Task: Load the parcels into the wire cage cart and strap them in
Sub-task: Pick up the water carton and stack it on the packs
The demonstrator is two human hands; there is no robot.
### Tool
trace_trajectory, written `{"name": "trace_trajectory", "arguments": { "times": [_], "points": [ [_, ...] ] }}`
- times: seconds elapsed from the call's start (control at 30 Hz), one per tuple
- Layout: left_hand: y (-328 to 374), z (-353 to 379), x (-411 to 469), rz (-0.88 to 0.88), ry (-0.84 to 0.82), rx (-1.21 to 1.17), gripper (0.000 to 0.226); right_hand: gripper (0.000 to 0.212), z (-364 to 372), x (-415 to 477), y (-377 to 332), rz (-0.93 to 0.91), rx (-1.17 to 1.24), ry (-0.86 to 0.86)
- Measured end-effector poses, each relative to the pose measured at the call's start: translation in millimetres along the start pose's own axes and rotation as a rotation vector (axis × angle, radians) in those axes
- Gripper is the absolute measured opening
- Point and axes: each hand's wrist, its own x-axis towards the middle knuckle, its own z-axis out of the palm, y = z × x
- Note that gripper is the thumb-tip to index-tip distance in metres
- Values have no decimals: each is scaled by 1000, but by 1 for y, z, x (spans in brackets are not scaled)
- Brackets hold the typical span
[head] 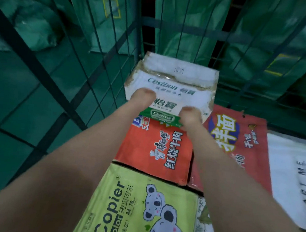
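White cardboard, frayed brown at the edges and printed with green Cestbon lettering: the box [171,84] sits at 12 o'clock in the far corner of the cage [38,67]. Its near edge overlaps a red box [154,149]. The left hand [142,98] and right hand [191,117] rest on that edge. Their fingers are hidden, so I cannot tell the grip.

Frayed brown at its edges, a worn white Cestbon carton [171,84] sits at the far corner of the green wire cage cart [33,61], with the left hand [142,98] and right hand [191,117] gripping its near edge. In front of it, an orange noodle box [154,149], a red noodle box [238,142], a lime-green Copier paper box [131,206] and a white box [295,174] lie flat, side by side.
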Motion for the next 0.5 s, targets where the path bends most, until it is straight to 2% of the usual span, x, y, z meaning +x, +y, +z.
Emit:
{"name": "trace_trajectory", "arguments": {
  "times": [0.13,0.23,0.37,0.5],
  "points": [
    [11,-19,-55,-19,36,-58,35,23,-13,-52,5,32,38,-79],
    [29,-34,-110,-10,63,-91,34,23,-29,-99,-12,31,51,-154],
    [38,-46,-168,-28,76,-180,33,27,-42,-147,-36,19,60,-174],
    [34,-59,-238,-27,156,-258,32,25,-57,-200,-51,13,52,-267]
  ]
}}
